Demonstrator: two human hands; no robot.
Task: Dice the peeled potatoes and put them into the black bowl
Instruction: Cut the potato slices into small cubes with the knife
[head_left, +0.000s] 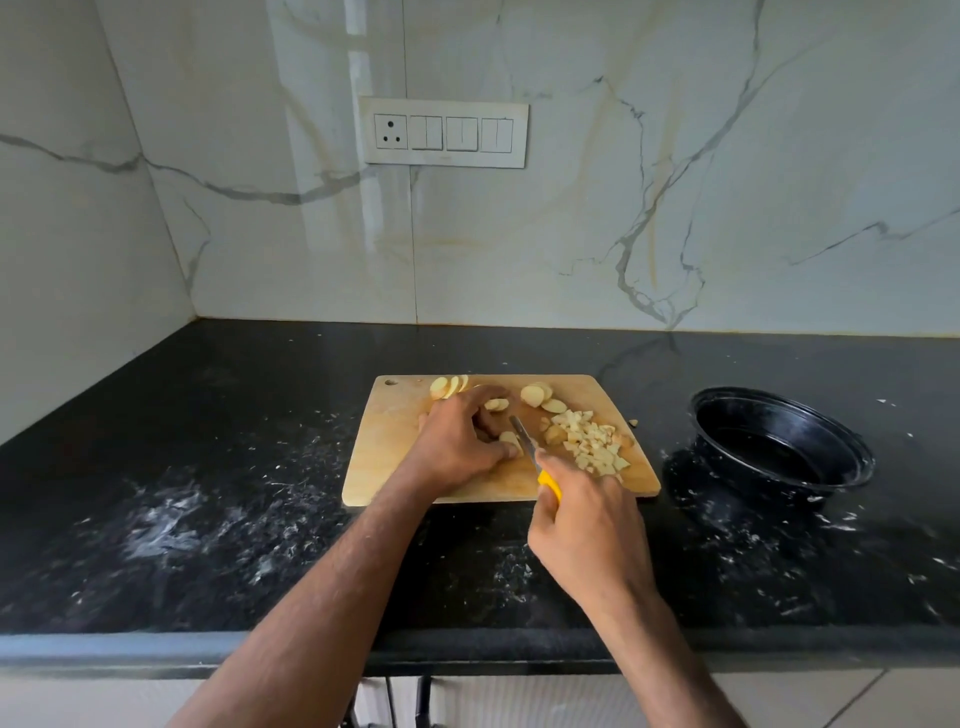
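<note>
Wooden cutting board lying flat on a black stone countertop, viewed from the person's head. Left hand, fingers curled down, pins a small stack of potato slices at the board's centre. Right hand grips the yellow handle of a knife, fingers wrapped round it; the blade angles up and left, its edge meeting the held slices just beside the left fingertips. Diced potato forms a loose heap on the right half of the board, between the blade and the board's right edge. Uncut rounds lie along the far edge: a fanned row at the far left, partly hidden by the left hand, and a second group at the far centre. One stray piece rests on the counter just off the board's right edge. Black bowl stands to the right, apart from the board, no potato visible inside it. White smears mark the counter. Marble-patterned wall behind carries a switch plate with a socket.
</note>
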